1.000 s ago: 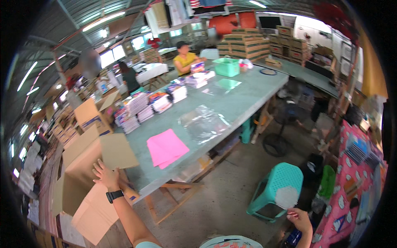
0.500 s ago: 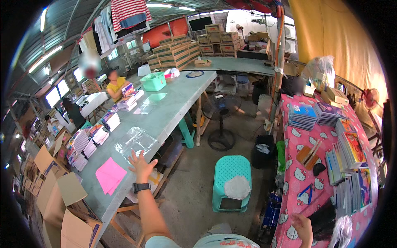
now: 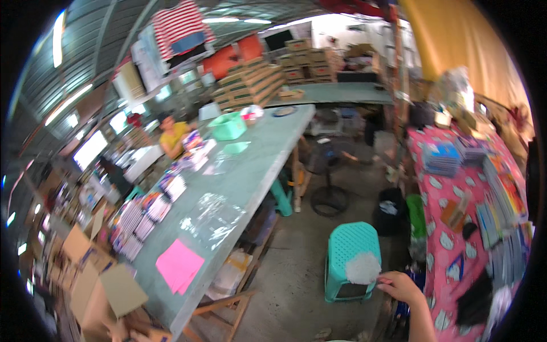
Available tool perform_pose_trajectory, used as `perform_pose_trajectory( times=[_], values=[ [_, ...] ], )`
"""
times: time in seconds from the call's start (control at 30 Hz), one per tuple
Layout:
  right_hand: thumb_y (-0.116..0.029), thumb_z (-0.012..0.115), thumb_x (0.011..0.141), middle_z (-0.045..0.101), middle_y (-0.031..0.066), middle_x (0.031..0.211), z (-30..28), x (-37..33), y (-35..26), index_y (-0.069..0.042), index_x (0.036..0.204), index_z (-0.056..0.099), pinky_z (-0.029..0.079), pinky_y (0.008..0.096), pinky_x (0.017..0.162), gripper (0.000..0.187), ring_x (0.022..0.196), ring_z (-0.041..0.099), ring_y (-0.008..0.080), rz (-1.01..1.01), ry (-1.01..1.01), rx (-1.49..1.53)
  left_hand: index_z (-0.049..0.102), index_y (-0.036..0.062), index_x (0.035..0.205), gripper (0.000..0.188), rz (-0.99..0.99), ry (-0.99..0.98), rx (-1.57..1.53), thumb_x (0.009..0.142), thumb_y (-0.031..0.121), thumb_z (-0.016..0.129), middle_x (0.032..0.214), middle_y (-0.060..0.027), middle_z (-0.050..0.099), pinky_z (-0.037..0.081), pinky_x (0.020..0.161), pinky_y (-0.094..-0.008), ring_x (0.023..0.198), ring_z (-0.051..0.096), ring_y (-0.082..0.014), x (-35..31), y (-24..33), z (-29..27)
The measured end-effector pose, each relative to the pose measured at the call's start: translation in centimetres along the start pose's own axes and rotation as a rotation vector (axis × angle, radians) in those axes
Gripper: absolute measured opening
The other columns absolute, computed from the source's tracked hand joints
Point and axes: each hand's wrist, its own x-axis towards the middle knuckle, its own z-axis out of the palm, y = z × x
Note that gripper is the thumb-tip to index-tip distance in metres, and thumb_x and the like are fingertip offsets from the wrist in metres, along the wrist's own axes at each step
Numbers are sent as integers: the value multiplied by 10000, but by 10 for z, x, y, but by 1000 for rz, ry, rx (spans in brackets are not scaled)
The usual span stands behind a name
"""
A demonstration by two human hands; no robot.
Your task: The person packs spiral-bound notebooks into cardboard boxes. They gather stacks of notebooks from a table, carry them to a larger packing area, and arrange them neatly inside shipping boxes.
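My right hand (image 3: 400, 286) hangs in front of the teal plastic stool (image 3: 354, 239), its fingertips beside the stool's edge and close to the round pale pad (image 3: 363, 268) on the seat. The fingers are loosely bent, thumb and forefinger slightly apart, with nothing seen between them. At the lower left, blurred skin-toned fingers (image 3: 117, 330), probably my left hand, are low against an open cardboard box (image 3: 85, 299); their grip is hidden. On the grey-green table lie a pink sheet (image 3: 179, 265) and clear plastic bags (image 3: 212, 221). Stacks of booklets (image 3: 132, 221) line its far left side.
A green basket (image 3: 229, 126) sits further along the table (image 3: 259, 165); a person in yellow (image 3: 172, 139) is across it. Behind the stool stand a floor fan (image 3: 329, 199) and a black bin (image 3: 390, 211). Booklet stacks (image 3: 441, 158) rest on a pink patterned cloth (image 3: 436, 228) at right.
My left hand has left its place above the plastic bags. My right hand has moved from the pink cloth toward the stool. The whole view has shifted and blurred.
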Motion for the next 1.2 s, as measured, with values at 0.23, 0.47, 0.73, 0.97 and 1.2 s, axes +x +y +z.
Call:
perform_pose_trajectory(
  times=[0.23,0.47,0.73,0.97,1.2],
  values=[
    [-264,559,843,615,128,1010,62,14,-26,-76,1132,556,447,390,812,345,959,579,284,-105,-257,-60,392,167,1187,737,775,-216,-613,571,370,741,1281,-91,278,322,788,-591,1137,304,-299,-134,166,20],
    [-237,588,819,612,147,1017,33,-59,-60,-47,1115,558,450,389,812,353,952,582,295,-187,93,-10,423,151,1112,663,1302,-324,-1055,559,352,730,1190,-95,331,331,755,-553,1052,345,-290,-237,266,-70],
    [-213,593,815,628,130,886,-22,-215,-60,-30,1064,578,469,338,724,310,813,604,240,-87,528,151,459,133,1026,580,1797,-378,-1536,546,332,717,1087,-98,391,342,716,-510,954,392,-280,-361,306,-202],
    [-308,558,880,482,105,1257,-26,-343,-86,-126,1333,368,403,332,906,524,1143,464,188,-219,1131,725,491,118,950,508,2220,-457,-2149,534,314,706,997,-102,444,351,683,-472,869,433,-271,-470,291,-324],
    [-402,656,784,321,110,1354,36,-392,-114,-195,1411,79,428,422,863,878,1134,450,225,-725,1501,839,522,102,875,438,2348,-549,-3159,523,296,695,906,-105,496,360,649,-434,784,474,-262,-505,226,-422]
  ],
)
